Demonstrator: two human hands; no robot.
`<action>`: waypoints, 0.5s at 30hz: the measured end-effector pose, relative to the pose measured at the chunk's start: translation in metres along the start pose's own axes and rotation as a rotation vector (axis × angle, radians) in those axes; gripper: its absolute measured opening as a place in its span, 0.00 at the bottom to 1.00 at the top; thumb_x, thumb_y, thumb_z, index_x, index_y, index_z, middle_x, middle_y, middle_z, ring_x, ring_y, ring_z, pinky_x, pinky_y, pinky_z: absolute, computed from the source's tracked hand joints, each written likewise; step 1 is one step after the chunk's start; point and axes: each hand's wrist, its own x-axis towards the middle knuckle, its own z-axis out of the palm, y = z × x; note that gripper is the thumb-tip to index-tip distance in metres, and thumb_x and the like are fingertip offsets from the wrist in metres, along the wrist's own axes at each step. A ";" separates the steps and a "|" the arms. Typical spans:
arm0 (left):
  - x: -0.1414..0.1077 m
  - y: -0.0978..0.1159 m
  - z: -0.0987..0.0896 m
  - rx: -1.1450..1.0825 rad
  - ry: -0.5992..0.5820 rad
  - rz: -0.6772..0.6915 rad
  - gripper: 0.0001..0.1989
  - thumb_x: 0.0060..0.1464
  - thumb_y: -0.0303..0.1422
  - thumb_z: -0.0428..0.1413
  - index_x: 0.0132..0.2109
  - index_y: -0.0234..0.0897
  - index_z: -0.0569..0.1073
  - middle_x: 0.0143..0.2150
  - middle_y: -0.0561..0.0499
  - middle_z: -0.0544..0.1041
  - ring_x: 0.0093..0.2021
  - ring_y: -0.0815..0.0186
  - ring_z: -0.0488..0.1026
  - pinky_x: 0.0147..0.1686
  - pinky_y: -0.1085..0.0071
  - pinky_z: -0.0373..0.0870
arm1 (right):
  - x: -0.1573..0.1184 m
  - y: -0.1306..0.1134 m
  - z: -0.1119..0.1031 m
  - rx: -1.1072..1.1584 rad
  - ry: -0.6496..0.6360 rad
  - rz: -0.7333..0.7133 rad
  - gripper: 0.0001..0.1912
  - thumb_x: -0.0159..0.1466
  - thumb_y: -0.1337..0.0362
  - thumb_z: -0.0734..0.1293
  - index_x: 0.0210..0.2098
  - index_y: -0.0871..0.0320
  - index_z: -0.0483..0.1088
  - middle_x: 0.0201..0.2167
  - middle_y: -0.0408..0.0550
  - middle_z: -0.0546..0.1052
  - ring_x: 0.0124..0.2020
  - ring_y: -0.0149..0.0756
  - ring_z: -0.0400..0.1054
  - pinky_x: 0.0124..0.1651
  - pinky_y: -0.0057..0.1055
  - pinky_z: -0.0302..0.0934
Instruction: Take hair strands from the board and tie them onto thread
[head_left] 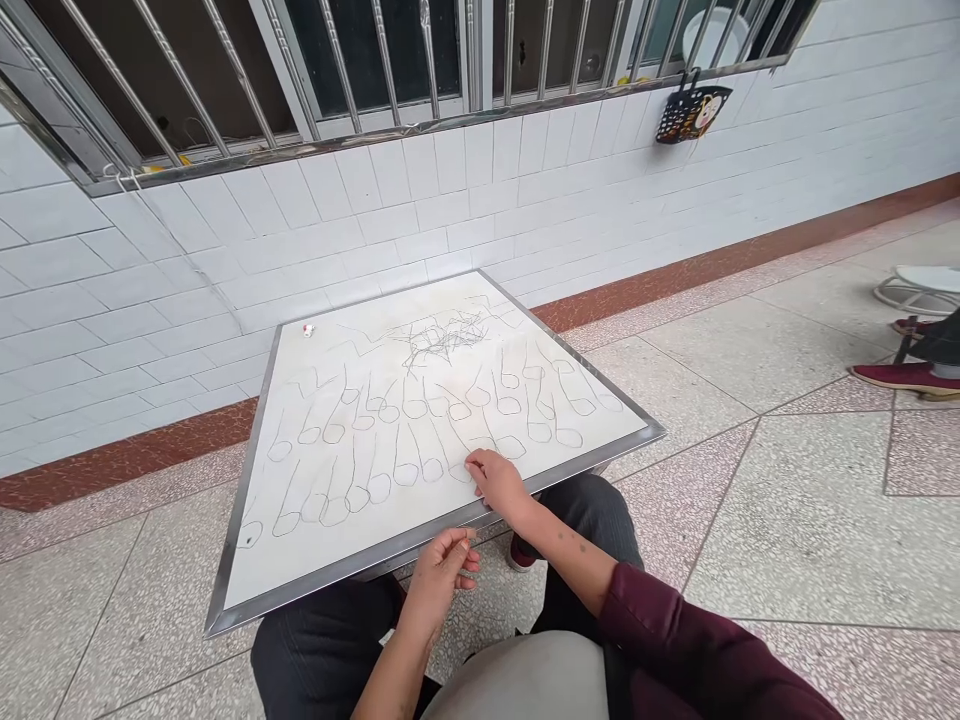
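Rows of thin dark looped strands, each a ring with a long tail, lie across a white board with a grey metal rim. Whether they are wire or thread I cannot tell. My right hand is over the near edge of the board, thumb and finger pinched at one looped strand. Below the near rim, my left hand is closed in a pinch; what it holds, if anything, is too small to make out. Farther back lies a tangled heap of loose strands.
A tiny white and red object lies at the board's far left corner. Behind stands a white tiled wall with barred windows and a hanging black basket. A person's red shoe and a white-topped stool are at right.
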 end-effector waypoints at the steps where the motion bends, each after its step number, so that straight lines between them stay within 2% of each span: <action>1: 0.001 -0.001 0.000 -0.002 0.003 -0.002 0.25 0.47 0.49 0.62 0.45 0.35 0.77 0.33 0.49 0.75 0.35 0.62 0.72 0.31 0.69 0.70 | 0.000 0.000 0.000 0.004 0.002 -0.006 0.09 0.69 0.65 0.59 0.38 0.57 0.71 0.40 0.47 0.74 0.19 0.25 0.66 0.20 0.24 0.56; 8: 0.000 -0.006 -0.005 -0.022 0.037 0.002 0.26 0.46 0.51 0.63 0.44 0.35 0.78 0.32 0.49 0.76 0.35 0.61 0.74 0.31 0.69 0.70 | -0.006 0.006 0.001 0.080 0.025 -0.028 0.11 0.68 0.64 0.58 0.40 0.56 0.72 0.34 0.46 0.75 0.18 0.27 0.67 0.20 0.26 0.61; 12: -0.002 -0.013 -0.017 -0.038 0.069 -0.003 0.28 0.43 0.52 0.65 0.44 0.35 0.78 0.32 0.49 0.76 0.35 0.61 0.74 0.31 0.69 0.71 | -0.013 0.018 -0.007 0.105 0.083 -0.027 0.13 0.68 0.62 0.57 0.45 0.56 0.71 0.36 0.47 0.76 0.21 0.30 0.70 0.22 0.27 0.65; 15: -0.001 -0.022 -0.027 -0.055 0.107 -0.027 0.29 0.41 0.53 0.66 0.43 0.36 0.77 0.32 0.49 0.77 0.34 0.62 0.74 0.31 0.69 0.71 | -0.018 0.026 -0.014 0.073 0.098 -0.024 0.12 0.68 0.62 0.57 0.44 0.56 0.71 0.34 0.47 0.76 0.23 0.32 0.71 0.23 0.28 0.66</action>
